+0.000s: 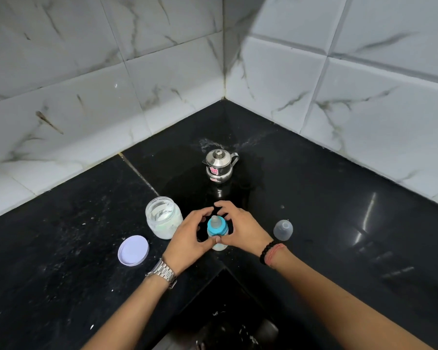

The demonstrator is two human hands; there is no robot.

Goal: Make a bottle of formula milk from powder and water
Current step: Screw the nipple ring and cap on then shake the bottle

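The fingers [204,212] of the left hand [187,236] and those of the right hand [240,227] curl loosely around the baby bottle [217,232], closing a ring about its blue collar, with both thumbs meeting at its near side; whether they truly pinch it or merely cup it I cannot tell, since gaps show around the collar. The bottle stands upright on the black counter [326,210], its long axis pointing straight up between the two palms, teat on top, so each hand is equally near and the next twist or lift would likely go along that vertical axis. From the bottle, the open powder jar [163,217] sits at about ten o'clock, touching or just beside the left hand, and its white lid [133,250] lies flat at eight o'clock. The clear bottle cap [283,229] rests at three o'clock, apart from the right hand. The steel kettle [219,165] stands at twelve o'clock, farther back toward the tiled corner.
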